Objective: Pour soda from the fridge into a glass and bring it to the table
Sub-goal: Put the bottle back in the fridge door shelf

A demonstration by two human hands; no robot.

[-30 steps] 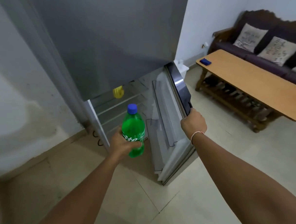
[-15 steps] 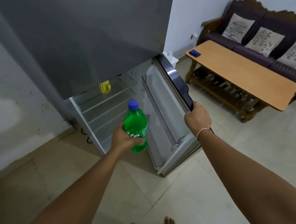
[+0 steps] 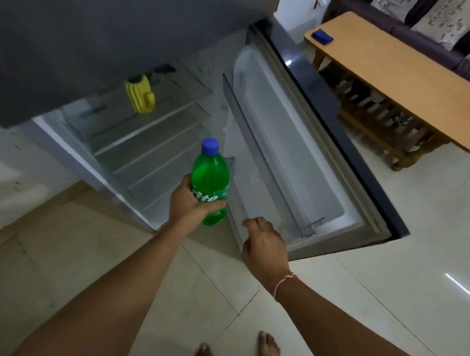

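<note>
My left hand (image 3: 187, 206) grips a green soda bottle (image 3: 211, 176) with a blue cap, upright, in front of the open fridge (image 3: 148, 145). My right hand (image 3: 262, 246) hangs free below the bottle's right side, fingers loosely curled, holding nothing, just in front of the open fridge door (image 3: 304, 156). The wooden table (image 3: 399, 80) stands to the right of the door. No glass is in view.
A yellow jug (image 3: 140, 94) sits on the fridge's upper shelf. A small blue object (image 3: 322, 36) lies on the table's far end. A dark sofa with cushions (image 3: 436, 11) stands behind the table. Pale floor tiles spread around my bare feet (image 3: 235, 354).
My right hand has let go of the fridge door's edge and dropped down toward the left. The door has swung wider open. The bottle stays held in my left hand.
</note>
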